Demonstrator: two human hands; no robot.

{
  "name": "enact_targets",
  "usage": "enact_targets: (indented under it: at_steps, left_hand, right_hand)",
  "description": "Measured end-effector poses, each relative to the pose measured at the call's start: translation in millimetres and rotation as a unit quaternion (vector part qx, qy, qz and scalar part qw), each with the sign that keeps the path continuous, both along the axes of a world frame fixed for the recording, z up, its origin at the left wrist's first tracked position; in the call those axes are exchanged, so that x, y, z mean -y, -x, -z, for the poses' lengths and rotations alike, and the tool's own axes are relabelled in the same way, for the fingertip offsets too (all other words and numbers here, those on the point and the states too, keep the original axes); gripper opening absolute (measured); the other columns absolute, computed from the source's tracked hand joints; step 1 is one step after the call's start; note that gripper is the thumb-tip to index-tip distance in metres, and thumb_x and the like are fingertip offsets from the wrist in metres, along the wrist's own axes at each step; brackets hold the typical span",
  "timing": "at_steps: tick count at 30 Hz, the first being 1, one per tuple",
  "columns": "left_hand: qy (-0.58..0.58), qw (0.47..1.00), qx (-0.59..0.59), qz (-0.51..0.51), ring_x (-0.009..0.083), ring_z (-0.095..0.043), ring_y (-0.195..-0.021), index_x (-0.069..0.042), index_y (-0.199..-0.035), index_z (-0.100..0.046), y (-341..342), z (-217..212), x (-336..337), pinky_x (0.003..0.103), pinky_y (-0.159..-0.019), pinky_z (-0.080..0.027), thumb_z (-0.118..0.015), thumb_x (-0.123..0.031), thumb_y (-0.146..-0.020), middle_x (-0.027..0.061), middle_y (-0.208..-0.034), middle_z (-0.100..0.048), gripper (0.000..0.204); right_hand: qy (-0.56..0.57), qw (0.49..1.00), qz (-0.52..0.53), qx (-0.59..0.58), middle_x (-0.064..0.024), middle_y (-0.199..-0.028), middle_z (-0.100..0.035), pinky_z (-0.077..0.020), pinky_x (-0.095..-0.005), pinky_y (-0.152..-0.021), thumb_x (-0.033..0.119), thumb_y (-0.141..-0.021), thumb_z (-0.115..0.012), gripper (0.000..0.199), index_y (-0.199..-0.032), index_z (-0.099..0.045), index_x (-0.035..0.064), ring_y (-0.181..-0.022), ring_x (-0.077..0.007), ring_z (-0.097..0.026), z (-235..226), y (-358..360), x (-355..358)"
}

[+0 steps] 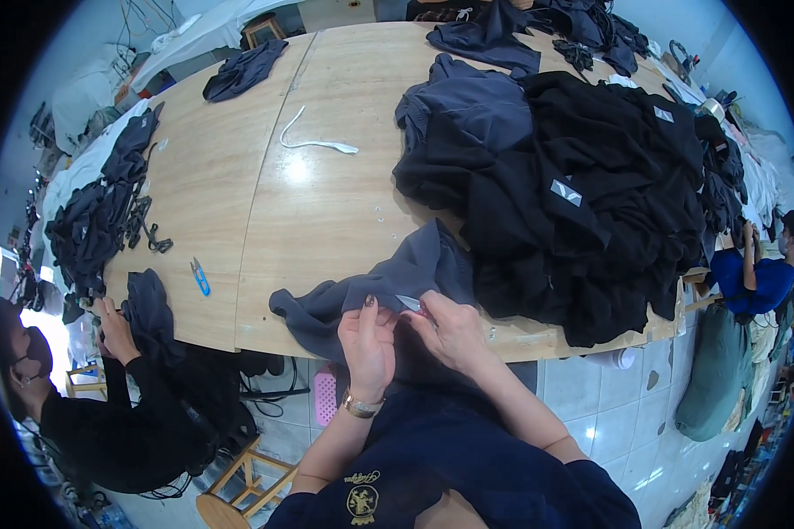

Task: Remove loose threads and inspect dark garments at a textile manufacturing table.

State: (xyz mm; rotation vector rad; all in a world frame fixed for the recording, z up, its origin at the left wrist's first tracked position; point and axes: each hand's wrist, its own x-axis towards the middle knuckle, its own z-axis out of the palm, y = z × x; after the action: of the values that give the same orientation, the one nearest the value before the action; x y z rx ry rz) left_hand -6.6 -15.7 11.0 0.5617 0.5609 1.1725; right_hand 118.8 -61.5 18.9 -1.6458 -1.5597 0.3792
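At the near edge of the table, a dark grey garment (388, 278) lies partly on the wood and hangs down toward my lap. My left hand (368, 344), with a watch at the wrist, is closed on its cloth, palm turned up. In my right hand (454, 331) is a pair of thread snips (409, 302), its pale blades pointing left at the cloth by my left fingertips. Most of the snips' handle is hidden inside my right fingers. The two hands are close together, nearly touching.
Right of the garment, a big heap of black garments (582, 203) overlaps grey ones (472, 101). Blue snips (201, 277) and a white cord (318, 144) lie on the table (326, 229). A masked co-worker (106, 406) handles dark cloth at left; another person (750, 273) sits far right.
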Motion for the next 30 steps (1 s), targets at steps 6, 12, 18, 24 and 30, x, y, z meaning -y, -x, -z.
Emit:
enact_targets:
  at_steps: [6, 12, 18, 24, 30]
  left_hand:
    - [-0.011, 1.0, -0.003, 0.0, 0.0186, -0.061, -0.089, -0.003, -0.101, -0.056, 0.0, 0.2, -0.8, 0.033, -0.081, -0.049, -0.044, -0.011, -0.095, 0.0103, -0.098, -0.063, 0.015]
    - [-0.012, 1.0, -0.004, 0.005, 0.0187, -0.061, -0.089, -0.003, -0.101, -0.055, 1.3, 1.8, 0.7, 0.033, -0.081, -0.049, -0.044, -0.012, -0.095, 0.0103, -0.098, -0.062, 0.015]
    - [-0.005, 1.0, -0.002, 0.013, 0.0183, -0.061, -0.09, -0.003, -0.102, -0.055, 0.9, 2.6, 1.2, 0.033, -0.08, -0.05, -0.045, -0.012, -0.095, 0.01, -0.099, -0.062, 0.015]
    - [-0.031, 0.999, -0.04, 0.003, 0.0157, -0.06, -0.092, -0.004, -0.105, -0.055, -4.6, -0.7, 3.6, 0.033, -0.084, -0.051, -0.051, -0.004, -0.091, 0.0089, -0.103, -0.061, 0.015]
    - [-0.129, 0.978, -0.157, -0.048, 0.0126, -0.057, -0.094, 0.002, -0.104, -0.056, -7.5, 10.0, 9.0, 0.026, -0.087, -0.046, -0.055, 0.007, -0.085, 0.0062, -0.103, -0.059, 0.019]
  right_hand:
    - [-0.003, 1.0, -0.002, -0.006, -0.0107, -0.067, -0.054, -0.0438, -0.0358, -0.048, 0.026, -0.083, -0.063, 0.027, -0.078, -0.049, 0.0038, -0.058, -0.0293, -0.058, 0.0, -0.5, 2.5]
    - [-0.016, 1.0, -0.004, -0.009, -0.011, -0.067, -0.055, -0.0442, -0.0355, -0.048, 0.025, -0.084, -0.062, 0.026, -0.079, -0.049, 0.0034, -0.058, -0.0297, -0.058, 1.7, 2.5, -0.5]
    - [-0.042, 0.999, 0.013, -0.011, -0.0118, -0.065, -0.056, -0.0435, -0.035, -0.047, 0.023, -0.084, -0.063, 0.025, -0.079, -0.049, 0.0025, -0.054, -0.0288, -0.057, 8.2, 1.3, -2.6]
    - [0.021, 0.958, 0.063, -0.28, -0.0001, -0.057, -0.048, -0.0334, -0.0222, -0.045, 0.012, -0.081, -0.066, 0.018, -0.086, -0.054, 0.0001, -0.051, -0.0032, -0.041, -6.1, 2.6, -3.1]
    - [0.114, 0.908, 0.055, -0.4, 0.007, -0.059, -0.048, -0.0275, -0.0178, -0.047, 0.009, -0.08, -0.065, 0.011, -0.082, -0.06, -0.0014, -0.053, 0.001, -0.037, -7.3, -0.4, -10.3]
